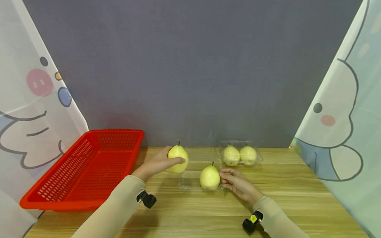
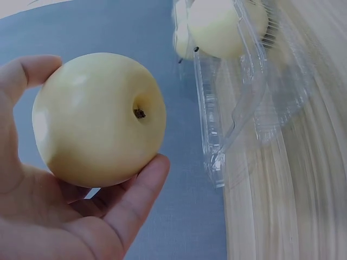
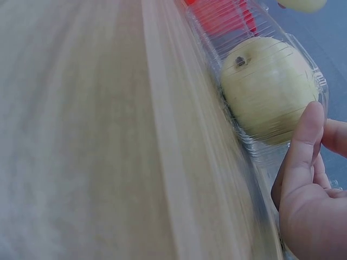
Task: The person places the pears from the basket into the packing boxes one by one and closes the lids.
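Observation:
My left hand [image 1: 160, 161] grips a yellow pear [image 1: 178, 158] by its sides, above the left part of a clear plastic box [image 1: 185, 183]. In the left wrist view the held pear [image 2: 100, 119] fills the palm, thumb and fingers around it. A second pear [image 1: 209, 177] sits in the right half of that box, its stem upward. My right hand [image 1: 237, 183] pinches the box's right edge; in the right wrist view the thumb [image 3: 309, 127] lies on the clear wall beside the pear [image 3: 268, 89]. The box's lid [image 1: 200, 155] stands open at the back.
A red plastic basket [image 1: 75, 204] stands on the left of the wooden table [image 1: 189, 219]. Behind and right of the open box, another clear box [image 1: 257, 158] holds two pears [image 1: 240, 155]. A grey cloth [image 1: 188, 68] hangs along the table's back edge.

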A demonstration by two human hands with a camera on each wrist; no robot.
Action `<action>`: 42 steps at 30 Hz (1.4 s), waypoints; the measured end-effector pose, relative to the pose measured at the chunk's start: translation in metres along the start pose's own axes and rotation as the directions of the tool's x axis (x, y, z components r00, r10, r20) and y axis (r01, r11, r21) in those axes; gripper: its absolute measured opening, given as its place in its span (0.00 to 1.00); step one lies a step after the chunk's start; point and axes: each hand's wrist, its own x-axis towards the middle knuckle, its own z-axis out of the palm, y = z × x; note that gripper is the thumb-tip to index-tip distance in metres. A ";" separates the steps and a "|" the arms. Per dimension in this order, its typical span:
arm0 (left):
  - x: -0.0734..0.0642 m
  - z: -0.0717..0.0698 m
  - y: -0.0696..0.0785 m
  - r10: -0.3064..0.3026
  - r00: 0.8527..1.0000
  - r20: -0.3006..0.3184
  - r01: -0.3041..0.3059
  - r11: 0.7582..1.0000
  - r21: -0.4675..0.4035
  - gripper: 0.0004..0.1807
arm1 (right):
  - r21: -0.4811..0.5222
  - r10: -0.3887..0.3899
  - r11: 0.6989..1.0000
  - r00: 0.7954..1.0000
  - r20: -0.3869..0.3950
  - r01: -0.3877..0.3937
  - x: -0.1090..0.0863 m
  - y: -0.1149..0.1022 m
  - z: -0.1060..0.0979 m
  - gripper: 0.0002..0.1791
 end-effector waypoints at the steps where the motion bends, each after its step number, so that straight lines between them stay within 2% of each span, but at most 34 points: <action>1: 0.001 0.002 0.001 -0.001 1.000 0.001 0.001 1.000 0.003 0.35 | 0.004 0.001 1.000 1.000 0.000 -0.001 0.000 0.000 0.000 0.25; 8: 0.008 0.013 0.003 -0.003 1.000 0.006 0.003 1.000 -0.001 0.41 | 0.022 -0.004 1.000 1.000 0.007 0.003 0.000 0.000 -0.001 0.22; 15: 0.013 0.025 0.004 -0.008 1.000 0.021 0.008 1.000 -0.009 0.45 | 0.005 -0.004 1.000 1.000 0.007 0.004 0.001 0.000 -0.001 0.25; 23: 0.019 0.035 0.002 0.015 1.000 0.025 -0.014 0.999 -0.030 0.45 | 0.001 -0.008 1.000 1.000 0.008 0.008 0.001 0.002 -0.002 0.24; 29: 0.023 0.043 -0.001 0.067 0.998 0.023 -0.066 0.997 -0.028 0.40 | -0.007 -0.010 1.000 1.000 0.005 0.010 0.002 0.002 -0.002 0.24; 35: 0.024 0.049 -0.001 0.120 0.993 -0.010 -0.119 0.990 0.070 0.37 | 0.000 -0.009 1.000 1.000 0.006 0.009 0.001 0.002 -0.002 0.23; 38: 0.024 0.050 -0.001 0.114 0.993 -0.035 -0.109 0.985 0.130 0.38 | 0.006 -0.008 1.000 1.000 0.007 0.008 0.001 0.002 -0.002 0.23; 42: 0.024 0.052 -0.003 0.107 0.993 -0.046 -0.098 0.982 0.163 0.40 | 0.003 -0.010 1.000 1.000 0.003 0.010 0.001 0.002 -0.002 0.24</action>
